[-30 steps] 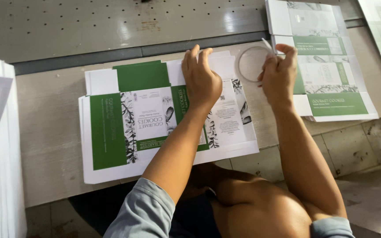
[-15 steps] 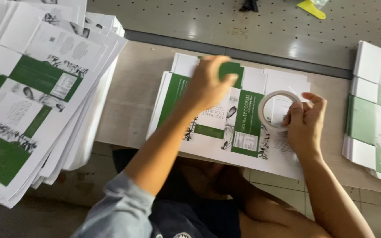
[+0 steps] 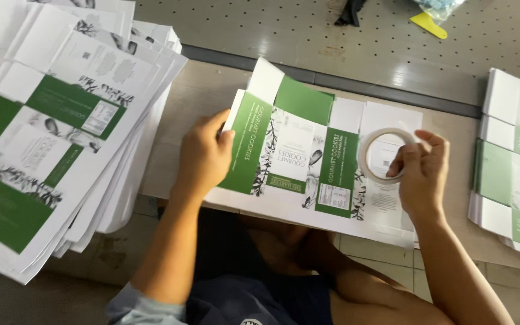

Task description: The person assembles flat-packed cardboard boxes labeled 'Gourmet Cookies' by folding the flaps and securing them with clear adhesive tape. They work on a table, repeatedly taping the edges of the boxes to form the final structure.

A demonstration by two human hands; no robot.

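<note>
Two hands: left (image 3: 204,157) grips carton sheet (image 3: 308,156) edge, right (image 3: 419,174) holds tape roll (image 3: 380,153).

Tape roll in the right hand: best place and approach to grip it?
Probably the ring wall of the tape roll, from its right side, as the right hand does: fingers pinch the band through the open centre. It rests over the flat carton sheet, so the hole is reachable.

Smooth printed card with a slight sheen was seen in the flat carton sheet (image 3: 308,150); the tape roll (image 3: 383,155) looked papery and matt; perforated grey metal was shown behind the matt table (image 3: 200,96).
</note>
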